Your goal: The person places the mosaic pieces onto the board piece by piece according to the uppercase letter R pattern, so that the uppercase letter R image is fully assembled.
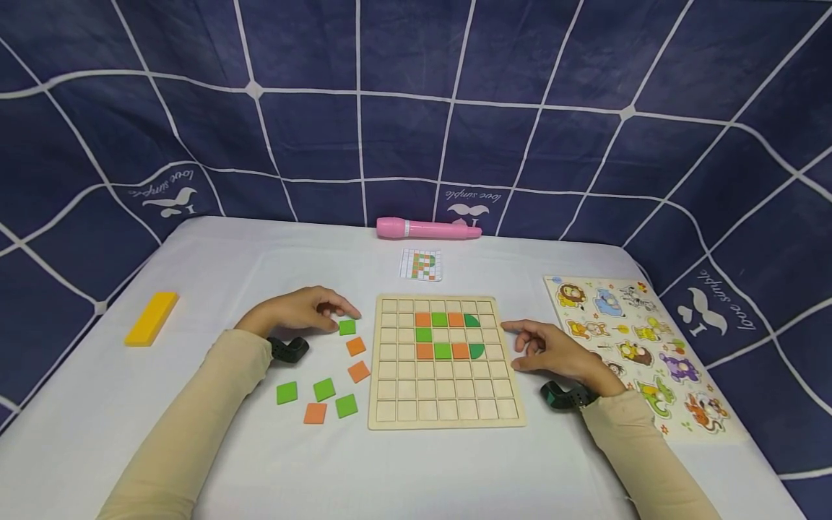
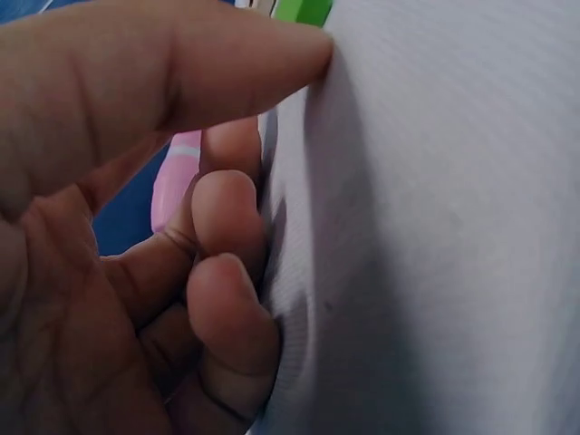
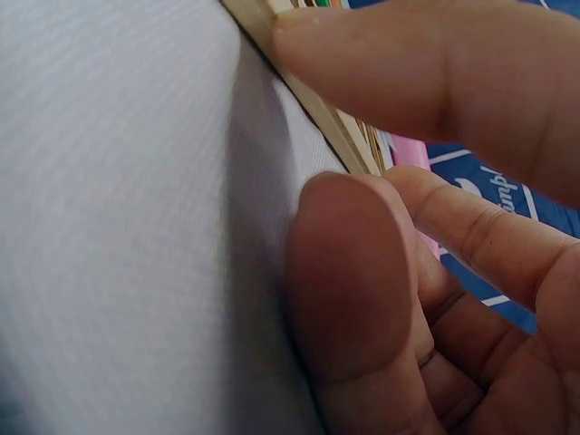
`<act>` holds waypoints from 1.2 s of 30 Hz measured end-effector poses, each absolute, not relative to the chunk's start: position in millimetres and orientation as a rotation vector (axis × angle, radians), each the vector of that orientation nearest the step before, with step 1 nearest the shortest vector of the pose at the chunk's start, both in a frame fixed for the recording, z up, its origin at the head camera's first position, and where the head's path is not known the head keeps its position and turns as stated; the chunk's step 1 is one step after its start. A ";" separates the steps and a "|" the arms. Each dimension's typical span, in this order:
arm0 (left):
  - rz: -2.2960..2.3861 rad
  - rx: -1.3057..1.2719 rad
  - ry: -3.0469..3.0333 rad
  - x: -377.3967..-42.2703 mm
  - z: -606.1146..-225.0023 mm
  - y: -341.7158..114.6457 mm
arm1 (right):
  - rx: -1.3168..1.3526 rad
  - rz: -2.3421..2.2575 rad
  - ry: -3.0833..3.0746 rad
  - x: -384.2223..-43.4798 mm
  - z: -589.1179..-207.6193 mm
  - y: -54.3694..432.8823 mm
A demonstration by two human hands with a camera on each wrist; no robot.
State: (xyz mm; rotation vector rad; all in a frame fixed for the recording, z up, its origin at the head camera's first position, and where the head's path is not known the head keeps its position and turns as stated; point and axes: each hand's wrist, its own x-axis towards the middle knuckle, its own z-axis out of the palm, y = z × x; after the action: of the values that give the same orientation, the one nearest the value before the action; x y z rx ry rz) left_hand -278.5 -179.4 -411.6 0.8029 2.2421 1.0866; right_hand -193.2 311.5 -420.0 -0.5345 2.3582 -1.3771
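My left hand (image 1: 302,307) rests on the cloth with its thumb tip right at a green square tile (image 1: 347,328) and its index finger reaching past the tile's far side. In the left wrist view the green tile (image 2: 304,11) shows just beyond the thumb. To the right, my right hand (image 1: 546,350) rests with thumb and index fingertips at the right edge of a wooden grid board (image 1: 406,390). Orange and green squares sit in the board's upper cells, along with two dark green rounded pieces (image 1: 471,321) at the right ends of two rows.
Several loose orange and green tiles (image 1: 324,390) lie left of the board. Behind it are a small pattern card (image 1: 421,265) and a pink microphone-shaped object (image 1: 429,230). A yellow block (image 1: 152,319) lies far left; an animal puzzle board (image 1: 624,347) lies at right, partly behind my right hand.
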 end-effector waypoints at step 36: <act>1.035 0.685 2.478 -276.5 -410.4 -178.3 | -0.508 -1.363 2.370 -192.3 -419.8 311.1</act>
State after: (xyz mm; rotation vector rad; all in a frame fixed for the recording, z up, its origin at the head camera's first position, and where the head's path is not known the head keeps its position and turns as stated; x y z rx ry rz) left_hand -276.5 -178.3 -410.4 0.6849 2.4784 1.0348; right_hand -192.3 311.1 -419.8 -0.5084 2.3701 -1.3634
